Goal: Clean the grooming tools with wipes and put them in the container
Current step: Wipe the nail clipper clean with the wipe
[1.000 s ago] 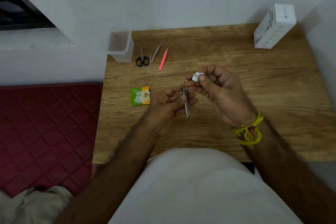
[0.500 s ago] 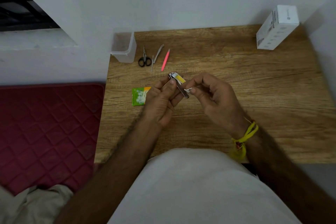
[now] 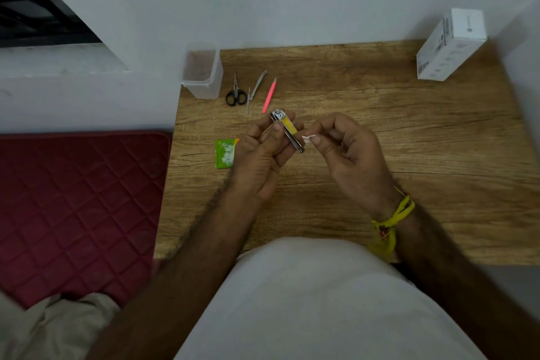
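Observation:
My left hand [image 3: 260, 155] grips a metal nail clipper [image 3: 287, 130] with a yellow lever, held above the wooden table [image 3: 409, 161]. My right hand [image 3: 344, 152] pinches a small white wipe [image 3: 307, 138] just right of the clipper's lower end. Near the table's far left lie black-handled scissors [image 3: 235, 93], a metal tweezer-like tool [image 3: 256, 88] and a pink stick [image 3: 269, 95]. A clear plastic container [image 3: 201, 73] stands at the far left corner. A green wipe sachet [image 3: 225, 153] lies left of my left hand.
A white box [image 3: 450, 44] stands at the table's far right corner against the wall. A red quilted mat [image 3: 76, 207] lies on the floor left of the table. My lap fills the bottom of the view.
My left hand raised and turned the clipper so its yellow lever faces up. My right hand came down from above the clipper to its right side with the wipe, then drew slightly away.

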A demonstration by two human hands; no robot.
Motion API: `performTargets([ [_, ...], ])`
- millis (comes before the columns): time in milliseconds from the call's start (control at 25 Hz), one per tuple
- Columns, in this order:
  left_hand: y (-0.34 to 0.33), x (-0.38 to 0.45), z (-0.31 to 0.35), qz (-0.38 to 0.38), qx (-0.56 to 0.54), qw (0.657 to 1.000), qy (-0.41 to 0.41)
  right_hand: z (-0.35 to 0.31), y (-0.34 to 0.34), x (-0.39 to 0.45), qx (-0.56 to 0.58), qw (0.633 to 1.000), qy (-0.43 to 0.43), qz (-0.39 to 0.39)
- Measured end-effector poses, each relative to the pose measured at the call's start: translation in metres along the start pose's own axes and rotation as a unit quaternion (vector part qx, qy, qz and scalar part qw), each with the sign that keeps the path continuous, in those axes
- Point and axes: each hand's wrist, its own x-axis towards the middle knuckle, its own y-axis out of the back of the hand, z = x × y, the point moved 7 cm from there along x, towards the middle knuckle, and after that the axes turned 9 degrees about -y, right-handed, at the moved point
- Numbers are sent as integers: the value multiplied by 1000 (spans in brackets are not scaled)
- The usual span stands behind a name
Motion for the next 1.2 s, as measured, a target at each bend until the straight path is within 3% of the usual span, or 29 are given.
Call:
performTargets([
  [200,8,-5,-23,19,36,996,81,34,12,7,95,981,-142,92],
  [360,25,-13,-36,23,119,987,109,67,9,6,83,968,-217,93],
  [480,49,-6,-37,55,252,964,64,83,2,9,51,965,-243,87],
  [640,65,4,-41,32,440,897,14,106,-5,26,-19,961,-254,105],
  [920,64,6,-27,15,513,858,-28,120,-17,70,-128,955,-231,136],
  [1040,67,10,0,52,507,858,-66,116,-36,98,-159,955,-217,126],
  [1200,66,34,56,100,562,807,-153,105,-60,138,-224,944,-219,102],
])
